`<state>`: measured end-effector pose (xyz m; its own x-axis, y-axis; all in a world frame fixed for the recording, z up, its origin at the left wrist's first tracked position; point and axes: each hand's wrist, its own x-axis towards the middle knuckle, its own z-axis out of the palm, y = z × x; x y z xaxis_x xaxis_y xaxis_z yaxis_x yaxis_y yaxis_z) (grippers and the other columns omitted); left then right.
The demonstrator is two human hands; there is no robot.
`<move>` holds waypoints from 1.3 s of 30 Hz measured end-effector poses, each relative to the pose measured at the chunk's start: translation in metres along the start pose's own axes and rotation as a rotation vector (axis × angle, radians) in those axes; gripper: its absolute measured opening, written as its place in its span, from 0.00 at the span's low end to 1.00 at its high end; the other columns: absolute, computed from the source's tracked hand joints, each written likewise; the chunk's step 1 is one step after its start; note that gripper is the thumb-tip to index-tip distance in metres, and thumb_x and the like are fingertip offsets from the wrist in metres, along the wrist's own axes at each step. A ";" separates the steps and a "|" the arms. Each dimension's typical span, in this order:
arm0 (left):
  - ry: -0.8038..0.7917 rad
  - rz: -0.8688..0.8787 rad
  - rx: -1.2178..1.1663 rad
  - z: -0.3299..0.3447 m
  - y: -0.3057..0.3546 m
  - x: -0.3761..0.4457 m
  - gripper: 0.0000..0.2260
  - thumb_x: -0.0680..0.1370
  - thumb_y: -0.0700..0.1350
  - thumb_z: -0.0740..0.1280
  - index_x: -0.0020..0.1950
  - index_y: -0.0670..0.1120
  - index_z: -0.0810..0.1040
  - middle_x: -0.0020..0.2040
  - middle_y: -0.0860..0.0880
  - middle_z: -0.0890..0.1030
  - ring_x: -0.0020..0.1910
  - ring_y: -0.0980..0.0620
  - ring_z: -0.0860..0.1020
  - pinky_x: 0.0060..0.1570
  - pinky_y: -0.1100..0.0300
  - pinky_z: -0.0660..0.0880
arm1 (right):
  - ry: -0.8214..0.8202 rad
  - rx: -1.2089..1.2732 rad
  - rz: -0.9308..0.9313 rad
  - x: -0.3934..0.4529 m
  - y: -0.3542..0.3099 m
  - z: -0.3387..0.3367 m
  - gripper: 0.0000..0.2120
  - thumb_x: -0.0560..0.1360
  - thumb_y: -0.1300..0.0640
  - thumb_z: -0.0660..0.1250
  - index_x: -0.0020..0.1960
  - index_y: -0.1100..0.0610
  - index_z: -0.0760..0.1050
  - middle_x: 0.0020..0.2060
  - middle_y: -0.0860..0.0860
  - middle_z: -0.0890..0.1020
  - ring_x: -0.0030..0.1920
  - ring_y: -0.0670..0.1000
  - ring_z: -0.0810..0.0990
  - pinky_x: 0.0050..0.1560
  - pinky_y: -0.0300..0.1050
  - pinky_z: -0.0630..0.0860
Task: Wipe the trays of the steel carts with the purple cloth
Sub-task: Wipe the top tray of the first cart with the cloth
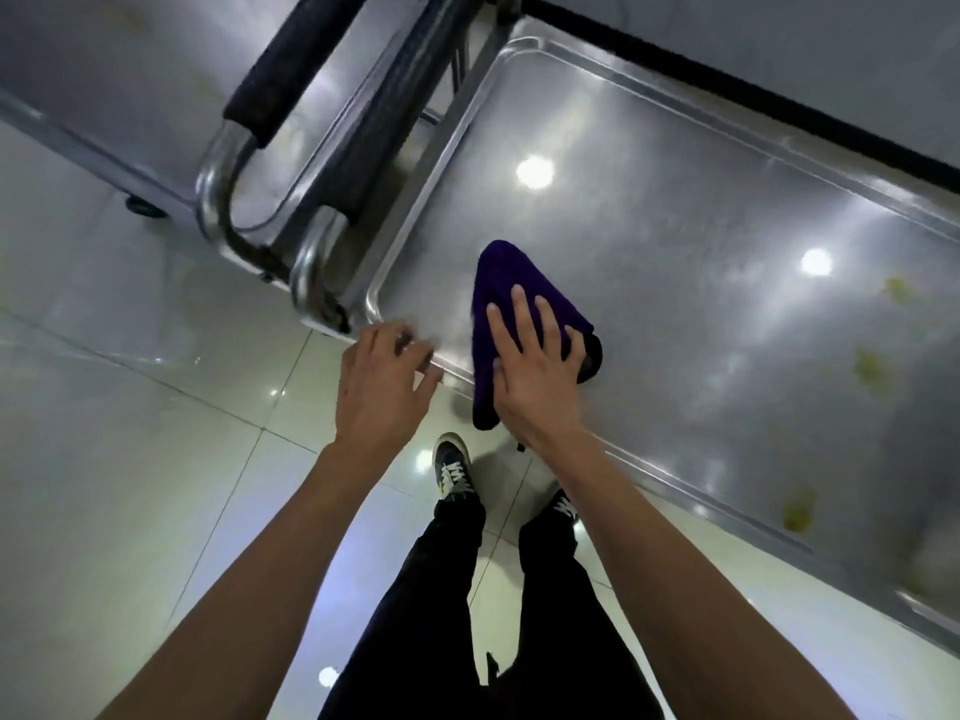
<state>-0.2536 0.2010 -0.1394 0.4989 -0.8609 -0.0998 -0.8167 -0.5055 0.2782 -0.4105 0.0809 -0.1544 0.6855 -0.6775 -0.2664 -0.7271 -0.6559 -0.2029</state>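
Observation:
A folded purple cloth (506, 283) lies on the steel cart's top tray (675, 210), hanging slightly over the near rim. My right hand (535, 366) presses flat on the cloth with fingers spread and straight. My left hand (379, 381) is at the tray's near rim by its left corner, fingers curled over the edge; they are blurred. Yellowish stains (867, 366) mark the tray's right part.
A second steel cart (104, 85) stands at the upper left, its black-padded handle (291, 65) beside the first cart's handle (374, 137). Glossy tiled floor (130, 485) lies below. My legs and shoes (454, 470) stand close to the tray's near edge.

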 end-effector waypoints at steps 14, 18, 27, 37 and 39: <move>0.152 0.085 -0.151 -0.010 -0.042 -0.014 0.09 0.72 0.33 0.67 0.45 0.41 0.86 0.54 0.47 0.82 0.52 0.45 0.81 0.47 0.52 0.80 | 0.003 -0.010 -0.264 0.071 -0.082 -0.001 0.25 0.83 0.50 0.55 0.80 0.46 0.59 0.81 0.49 0.55 0.80 0.55 0.52 0.74 0.62 0.54; 0.166 0.151 -0.072 -0.010 -0.043 -0.010 0.12 0.72 0.35 0.64 0.46 0.44 0.87 0.51 0.48 0.81 0.50 0.47 0.79 0.62 0.44 0.75 | 0.033 0.015 -0.274 0.060 -0.066 -0.001 0.25 0.81 0.50 0.57 0.78 0.45 0.63 0.81 0.49 0.58 0.80 0.55 0.56 0.73 0.61 0.57; -0.014 0.141 0.144 -0.005 0.012 0.003 0.10 0.76 0.44 0.64 0.49 0.48 0.85 0.53 0.51 0.81 0.57 0.47 0.75 0.61 0.48 0.65 | 0.039 0.019 -0.122 -0.021 0.029 0.010 0.26 0.81 0.48 0.51 0.79 0.44 0.59 0.81 0.49 0.55 0.80 0.54 0.52 0.74 0.62 0.58; -0.129 0.303 0.111 0.036 0.178 0.005 0.11 0.79 0.50 0.63 0.57 0.49 0.82 0.59 0.49 0.79 0.62 0.46 0.74 0.59 0.46 0.70 | 0.068 0.096 0.078 -0.105 0.142 -0.004 0.26 0.81 0.47 0.49 0.79 0.44 0.60 0.81 0.50 0.55 0.81 0.54 0.51 0.76 0.61 0.55; -0.129 0.344 0.100 0.042 0.203 0.002 0.11 0.80 0.49 0.64 0.58 0.48 0.81 0.59 0.48 0.79 0.61 0.46 0.74 0.58 0.46 0.71 | 0.072 0.101 0.117 -0.124 0.165 -0.005 0.26 0.81 0.46 0.49 0.79 0.44 0.60 0.81 0.49 0.55 0.81 0.54 0.51 0.76 0.61 0.55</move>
<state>-0.4313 0.0944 -0.1236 0.1556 -0.9782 -0.1378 -0.9574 -0.1837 0.2226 -0.6147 0.0551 -0.1501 0.5941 -0.7718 -0.2267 -0.7998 -0.5366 -0.2691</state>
